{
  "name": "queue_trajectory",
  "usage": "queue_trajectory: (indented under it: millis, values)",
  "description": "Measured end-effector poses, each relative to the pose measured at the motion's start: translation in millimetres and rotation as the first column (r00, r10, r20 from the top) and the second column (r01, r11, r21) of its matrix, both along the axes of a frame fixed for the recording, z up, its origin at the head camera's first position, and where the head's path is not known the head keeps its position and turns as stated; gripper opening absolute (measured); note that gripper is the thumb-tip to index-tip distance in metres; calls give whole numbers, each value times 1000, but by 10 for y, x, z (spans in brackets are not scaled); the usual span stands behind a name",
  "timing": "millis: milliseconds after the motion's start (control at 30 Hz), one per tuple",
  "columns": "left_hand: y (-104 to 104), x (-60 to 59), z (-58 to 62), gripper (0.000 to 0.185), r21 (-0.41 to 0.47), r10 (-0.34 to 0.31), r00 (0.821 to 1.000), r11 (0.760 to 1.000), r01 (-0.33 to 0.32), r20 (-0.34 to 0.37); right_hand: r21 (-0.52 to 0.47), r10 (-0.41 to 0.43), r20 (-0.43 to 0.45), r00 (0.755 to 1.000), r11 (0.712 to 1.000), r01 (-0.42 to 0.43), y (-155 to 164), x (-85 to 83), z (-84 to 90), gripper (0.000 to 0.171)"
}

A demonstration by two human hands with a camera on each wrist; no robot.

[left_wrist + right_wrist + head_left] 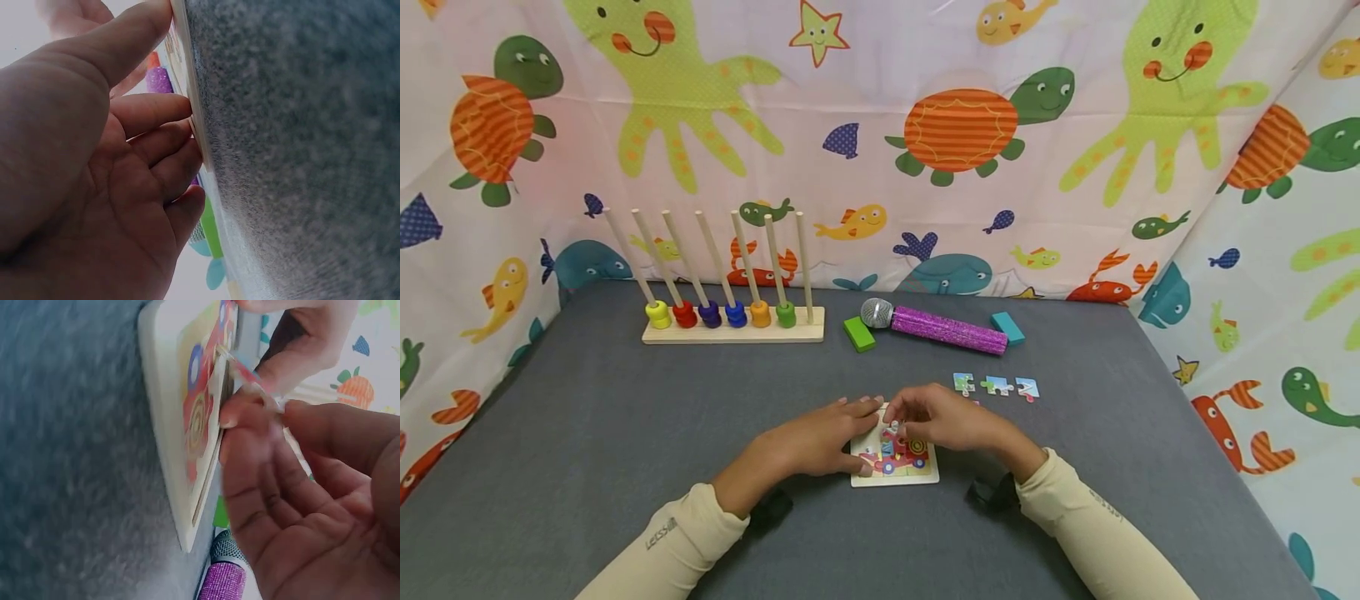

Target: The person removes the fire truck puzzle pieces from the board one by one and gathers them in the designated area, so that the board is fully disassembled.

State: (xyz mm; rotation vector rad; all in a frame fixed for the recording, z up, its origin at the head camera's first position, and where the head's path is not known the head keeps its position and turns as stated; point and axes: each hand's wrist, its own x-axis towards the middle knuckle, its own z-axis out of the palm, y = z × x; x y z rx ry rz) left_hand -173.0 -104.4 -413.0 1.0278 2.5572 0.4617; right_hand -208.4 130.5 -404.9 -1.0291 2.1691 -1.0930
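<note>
A small wooden jigsaw board (904, 481) with a red vehicle picture lies flat on the grey table. My left hand (820, 437) rests along its left side, the thumb over the lower left corner and the fingertips at the upper edge. In the left wrist view, the fingers (165, 147) are only gently bent against the board's rim. Over the upper part of the picture, my right hand (951, 418) pinches a puzzle piece (249, 374) between thumb and fingertips. The right wrist view has this piece tilted, close over an unfilled part of the board.
Several loose puzzle pieces (997, 385) lie beyond the right hand. Farther back are a glittery purple microphone (947, 329), a green block (859, 334) and a blue block (1008, 327). A wooden peg stand (733, 333) with coloured beads is at the back left, before a patterned cloth (865, 183).
</note>
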Motion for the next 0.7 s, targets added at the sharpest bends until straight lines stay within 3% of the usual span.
queue_trajectory:
  millis: [167,467,700]
  values:
    - [-5,18,11,73,8,-7,1000,1000,7,-14,46,10,-27,1000,999,-8,-29,39,-46,16]
    - [13,-13,20,72,-13,-5,999,1000,5,-34,-3,-56,-134,989,998,56,40,23,-14,17]
    - [15,2,10,73,-14,0,1000,1000,0,-13,-12,-111,-114,987,994,110,195,14,13,18]
